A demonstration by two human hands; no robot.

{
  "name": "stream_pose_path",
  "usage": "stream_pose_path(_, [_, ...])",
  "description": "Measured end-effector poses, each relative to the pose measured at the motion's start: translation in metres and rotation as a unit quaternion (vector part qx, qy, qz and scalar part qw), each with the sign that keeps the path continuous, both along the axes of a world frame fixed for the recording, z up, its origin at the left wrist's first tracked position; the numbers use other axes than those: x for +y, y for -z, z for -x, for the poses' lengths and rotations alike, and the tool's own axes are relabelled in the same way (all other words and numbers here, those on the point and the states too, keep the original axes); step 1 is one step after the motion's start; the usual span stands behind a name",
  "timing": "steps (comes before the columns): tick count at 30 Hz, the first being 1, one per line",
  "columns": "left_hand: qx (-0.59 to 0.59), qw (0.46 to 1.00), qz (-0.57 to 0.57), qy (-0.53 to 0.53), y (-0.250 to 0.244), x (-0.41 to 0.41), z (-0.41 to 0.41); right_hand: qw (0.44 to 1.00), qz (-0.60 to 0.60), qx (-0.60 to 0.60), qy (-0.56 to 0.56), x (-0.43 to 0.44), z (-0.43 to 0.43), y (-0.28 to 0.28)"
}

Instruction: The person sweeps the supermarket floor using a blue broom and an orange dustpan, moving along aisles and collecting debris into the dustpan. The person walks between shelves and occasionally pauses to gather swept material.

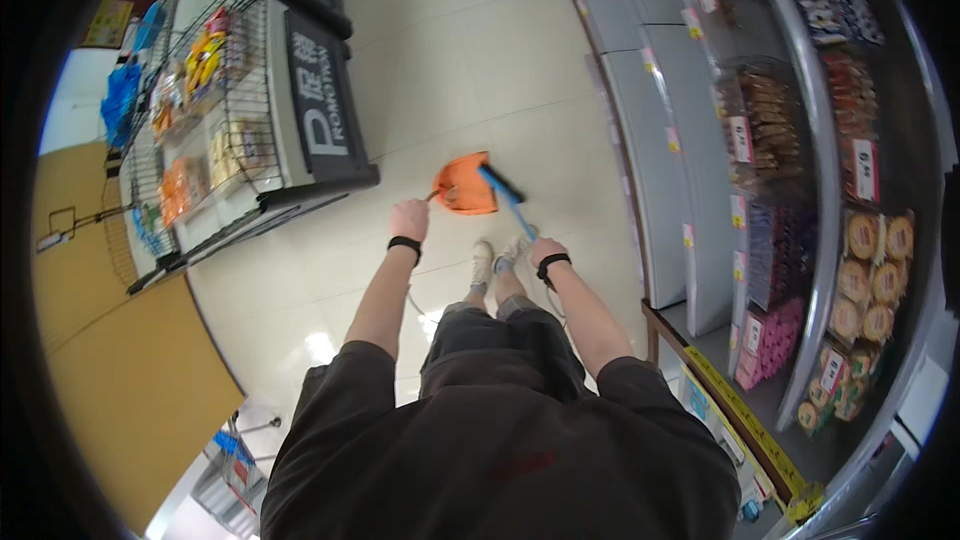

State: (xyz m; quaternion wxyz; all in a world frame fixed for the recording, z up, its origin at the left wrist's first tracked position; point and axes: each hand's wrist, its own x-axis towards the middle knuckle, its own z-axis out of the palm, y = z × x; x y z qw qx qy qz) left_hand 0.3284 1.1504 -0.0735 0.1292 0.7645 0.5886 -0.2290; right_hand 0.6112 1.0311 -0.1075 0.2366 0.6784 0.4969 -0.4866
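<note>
My left hand (pixel 409 220) is closed around the handle of an orange dustpan (pixel 468 181). The pan lies ahead of my feet, at or close to the tiled floor (pixel 480 75), with its broad edge turned to the right. In my right hand (pixel 548 250) is a broom with a blue handle (pixel 519 214). Its dark brush head (pixel 504 183) sits at the dustpan's right edge; I cannot tell whether the two touch. Any small debris in the pan is too blurred to make out. Each wrist wears a black band.
On the left stands a promotion stand (pixel 319 90) with wire baskets (pixel 217 105) of packaged goods. Tall shelves (pixel 817 165) of packaged food with price tags line the right. A tan panel (pixel 120 360) is at lower left, near a shopping cart (pixel 229 469). My shoes (pixel 482 261) are just behind the broom.
</note>
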Motion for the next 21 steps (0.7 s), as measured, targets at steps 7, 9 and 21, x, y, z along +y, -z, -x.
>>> stream_pose_path(7, [0.067, 0.997, 0.016, 0.019, -0.005, -0.004, -0.004, 0.998, -0.007, 0.021, 0.051, -0.044, -0.074, 0.009])
stream_pose_path(9, [0.084, 0.995, 0.009, 0.047, -0.017, -0.005, -0.005, 0.996, 0.006, 0.013, 0.09, -0.048, -0.093, -0.006])
stream_pose_path(21, [0.111, 0.989, -0.097, 0.032, -0.084, 0.04, 0.015, 0.962, 0.047, -0.066, 0.26, -0.026, -0.165, -0.013])
